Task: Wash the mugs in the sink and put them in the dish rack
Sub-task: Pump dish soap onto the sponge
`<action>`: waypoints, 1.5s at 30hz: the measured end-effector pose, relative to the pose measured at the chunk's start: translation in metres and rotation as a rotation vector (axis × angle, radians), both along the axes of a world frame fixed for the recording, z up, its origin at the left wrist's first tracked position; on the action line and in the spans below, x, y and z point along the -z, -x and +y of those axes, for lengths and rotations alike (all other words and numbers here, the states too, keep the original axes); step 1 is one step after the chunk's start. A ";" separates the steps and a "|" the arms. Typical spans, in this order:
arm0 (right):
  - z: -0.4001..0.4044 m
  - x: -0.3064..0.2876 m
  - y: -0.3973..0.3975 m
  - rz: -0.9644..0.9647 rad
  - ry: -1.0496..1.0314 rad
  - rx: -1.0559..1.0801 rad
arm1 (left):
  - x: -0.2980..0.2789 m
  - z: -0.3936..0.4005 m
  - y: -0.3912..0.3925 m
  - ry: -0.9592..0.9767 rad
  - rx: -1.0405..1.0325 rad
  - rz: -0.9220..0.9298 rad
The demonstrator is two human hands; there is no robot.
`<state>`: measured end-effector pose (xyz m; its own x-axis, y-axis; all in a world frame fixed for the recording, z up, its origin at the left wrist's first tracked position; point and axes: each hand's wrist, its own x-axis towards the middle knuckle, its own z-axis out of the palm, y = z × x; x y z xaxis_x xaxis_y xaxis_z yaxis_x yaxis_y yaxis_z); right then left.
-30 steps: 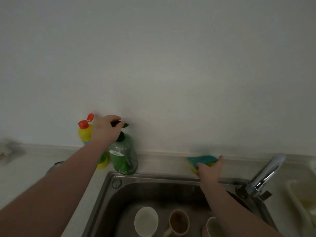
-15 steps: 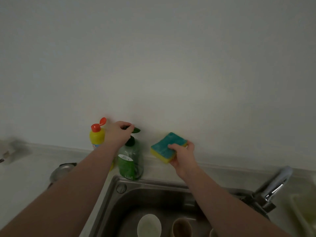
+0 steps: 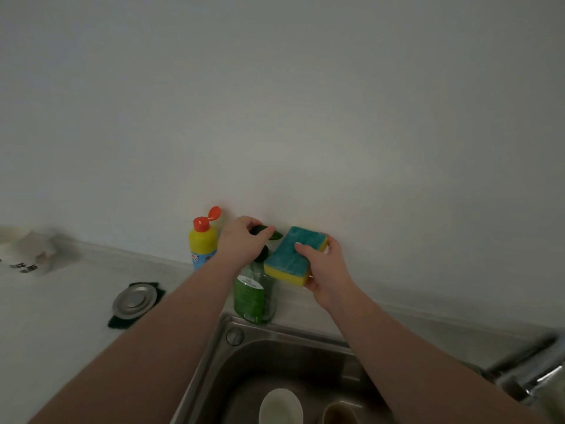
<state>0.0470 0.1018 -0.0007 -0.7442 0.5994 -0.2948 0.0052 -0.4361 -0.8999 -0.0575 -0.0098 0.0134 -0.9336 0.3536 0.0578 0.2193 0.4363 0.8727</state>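
Note:
My left hand (image 3: 241, 241) grips the dark pump head of a green soap bottle (image 3: 252, 296) that stands on the counter behind the sink (image 3: 214, 362). My right hand (image 3: 327, 267) holds a blue-and-yellow sponge (image 3: 293, 255) right beside the pump's spout, blue side up. Down in the sink, at the bottom edge of the view, stand a white mug (image 3: 279, 405) and a brown-stained mug (image 3: 339, 413), both partly cut off.
A yellow bottle (image 3: 202, 240) with an open red flip cap stands left of the soap bottle. A metal sink strainer (image 3: 134, 301) lies on a dark pad on the counter at left. The chrome tap (image 3: 532, 371) is at the right edge. A blurred white object (image 3: 27, 255) is far left.
My right hand lifted the sponge from the counter behind the sink and carried it left to the pump spout. My left hand stayed on the pump head.

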 end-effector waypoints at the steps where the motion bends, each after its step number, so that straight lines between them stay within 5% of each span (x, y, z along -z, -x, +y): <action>1: -0.001 0.000 0.000 0.000 -0.005 -0.006 | 0.000 0.000 0.000 0.004 0.005 0.004; 29: -0.001 -0.004 -0.021 -0.042 0.005 -0.019 | -0.012 -0.015 -0.007 0.051 -0.073 0.004; 35: 0.000 0.009 -0.054 -0.117 0.054 -0.023 | -0.002 -0.041 -0.031 0.197 -0.177 0.030; 45: 0.001 0.060 -0.108 -0.200 0.109 -0.045 | 0.066 -0.066 -0.086 0.521 -0.028 -0.087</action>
<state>0.1551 0.1031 -0.0606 -0.6901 0.5231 -0.5001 0.2002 -0.5260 -0.8266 0.0283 -0.0761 -0.0524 -0.9367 0.2898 -0.1967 0.1380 0.8216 0.5531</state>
